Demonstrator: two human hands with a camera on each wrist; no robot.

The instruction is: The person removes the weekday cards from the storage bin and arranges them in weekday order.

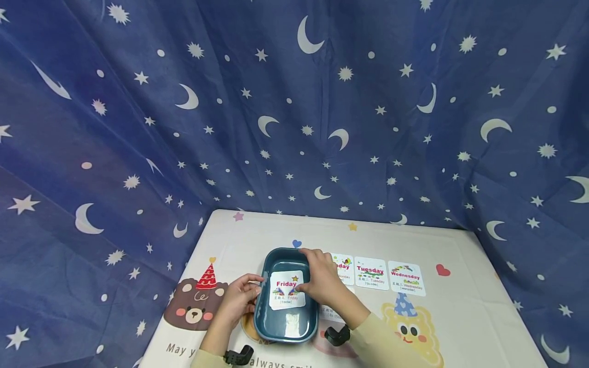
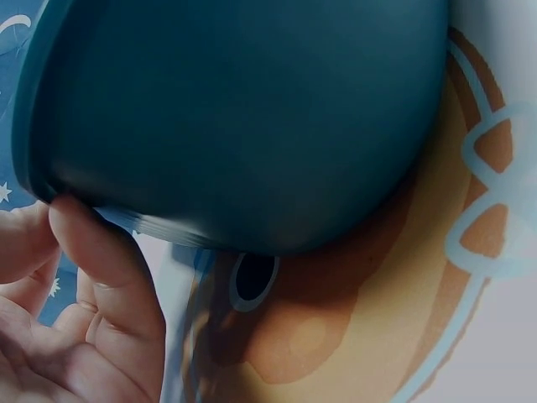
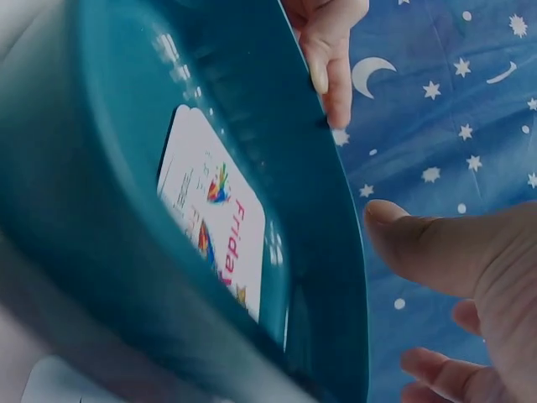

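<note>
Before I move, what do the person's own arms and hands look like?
Both arms wear long, pale-yellow sleeves: the left sleeve and the right sleeve. A small black wrist camera sits at each wrist, one on the left, another on the right. The left hand and right hand are ungloved.

Blue moon-and-star curtain point(image 1: 285, 61), apparently cloth, behind and beside a white, cartoon-printed table point(image 1: 478, 317)

Head cam high, looks forward-down across table point(image 1: 483, 306). Wrist cams very close: left faces tray point(image 2: 243, 126) outside; head and right share its inside.
</note>
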